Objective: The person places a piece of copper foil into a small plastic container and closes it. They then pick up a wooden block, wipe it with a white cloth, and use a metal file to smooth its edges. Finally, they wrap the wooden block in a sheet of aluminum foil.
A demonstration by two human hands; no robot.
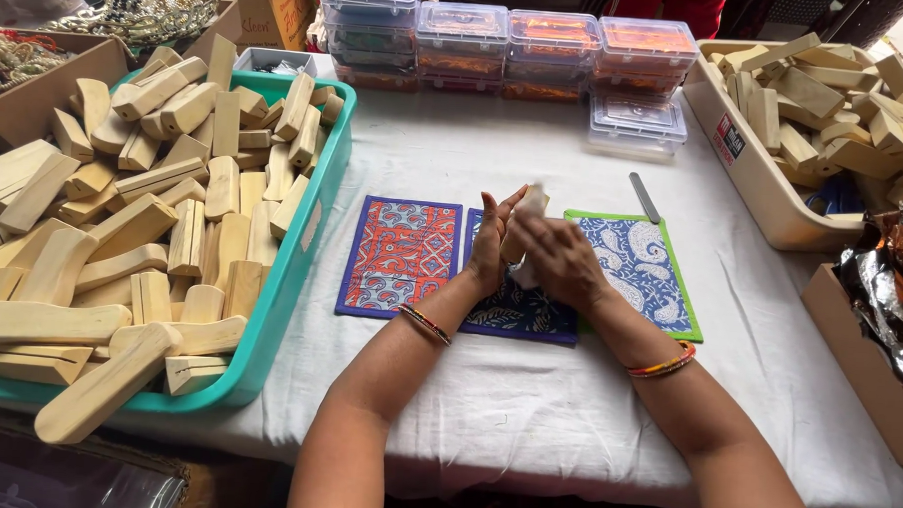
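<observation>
Counts first: 3 patterned cloth mats lie side by side on the white-covered table (526, 407): an orange-and-blue mat (399, 254), a dark blue mat (515, 311) in the middle, and a blue paisley mat w/ green border (646, 266) on the right. 2 crates of pale wooden blocks: a teal crate (301, 279) at left, heaped full, and a cream crate (764, 195) at top right. Approx. 5 lidded clear plastic boxes (559, 47) are stacked at the back edge; 1 flat metal file (644, 197) lies near the green-edged mat.

Both hands are raised over the middle mat. The left hand (490, 243) is flat-palmed against a small pale wooden piece (525, 219); the right hand (561, 260) wraps over it w/ a bit of whitish material, poss. paper or cloth, too blurred to tell. The piece stands roughly upright, light and unpainted, pressed between the two hands.
</observation>
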